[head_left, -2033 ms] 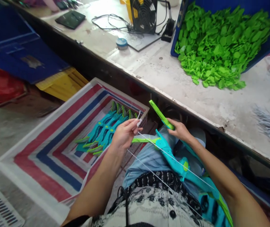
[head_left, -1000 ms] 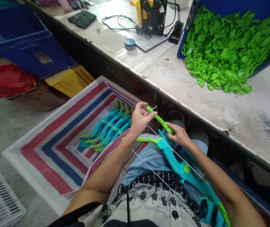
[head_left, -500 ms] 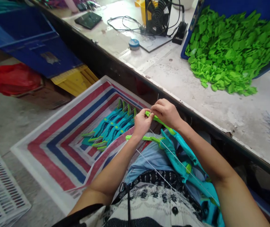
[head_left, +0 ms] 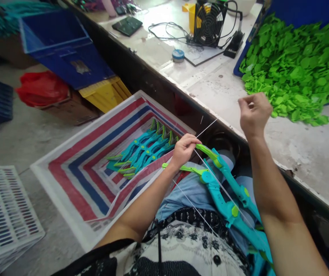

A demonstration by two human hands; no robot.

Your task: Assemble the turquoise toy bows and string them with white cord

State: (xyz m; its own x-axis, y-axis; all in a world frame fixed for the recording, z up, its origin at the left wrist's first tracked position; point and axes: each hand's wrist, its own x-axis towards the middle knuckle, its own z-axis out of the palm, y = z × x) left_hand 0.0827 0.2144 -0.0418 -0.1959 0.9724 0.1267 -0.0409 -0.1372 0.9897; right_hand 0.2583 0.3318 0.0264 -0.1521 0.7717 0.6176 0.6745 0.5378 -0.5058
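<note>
My left hand [head_left: 183, 150] is closed in a pinch on the green tip of a teal-and-green toy bow [head_left: 230, 175]. A second toy bow [head_left: 219, 193] lies beside it across my lap, its green tip near my left forearm. White string [head_left: 207, 127] runs from my left fingers up toward my right hand [head_left: 256, 113], which is raised over the table edge with its fingers pinched. Against the pale table the string's far end fades, but it lines up with those fingertips. More string [head_left: 191, 203] crosses my lap.
A striped-lined crate [head_left: 57, 168] at left holds several toy bows [head_left: 143, 151]. Green plastic pieces [head_left: 293, 65] spill from a blue bin onto the table [head_left: 210, 82]. A fan [head_left: 210, 23], cables and a small blue-lidded jar [head_left: 178, 55] stand farther back. A white slotted basket [head_left: 5, 207] is at lower left.
My right hand has moved up and right, away from my left, drawing string out taut. The left hand keeps pinching the green bow tip. The view has shifted slightly left.
</note>
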